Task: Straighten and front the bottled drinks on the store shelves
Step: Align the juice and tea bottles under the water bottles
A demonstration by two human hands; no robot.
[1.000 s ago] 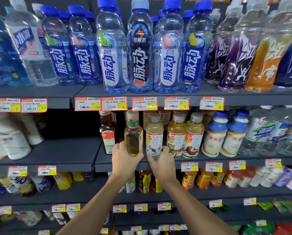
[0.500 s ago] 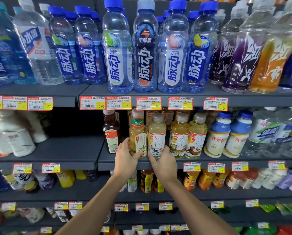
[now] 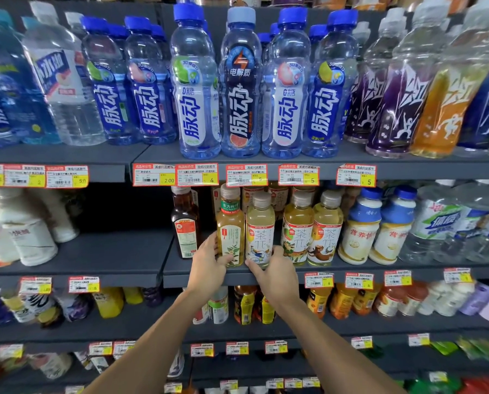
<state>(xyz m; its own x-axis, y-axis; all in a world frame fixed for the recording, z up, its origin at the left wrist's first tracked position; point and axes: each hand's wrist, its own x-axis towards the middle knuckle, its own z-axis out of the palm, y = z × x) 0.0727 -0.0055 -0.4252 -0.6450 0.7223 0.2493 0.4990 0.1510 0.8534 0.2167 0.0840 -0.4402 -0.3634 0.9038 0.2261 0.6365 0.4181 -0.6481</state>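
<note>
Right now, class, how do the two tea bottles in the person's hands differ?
The green-banded amber tea bottle is taller and darker than the white-labelled pale yellow tea bottle. The left hand grips the amber one; the right hand grips the pale one. Both stand upright.

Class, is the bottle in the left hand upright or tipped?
Upright: green-collared bottle stands on shelf, cap straight above base, left hand gripping it.

Left hand (image 3: 208, 268), right hand (image 3: 276, 275) on bottles (image 3: 230, 230)
</note>
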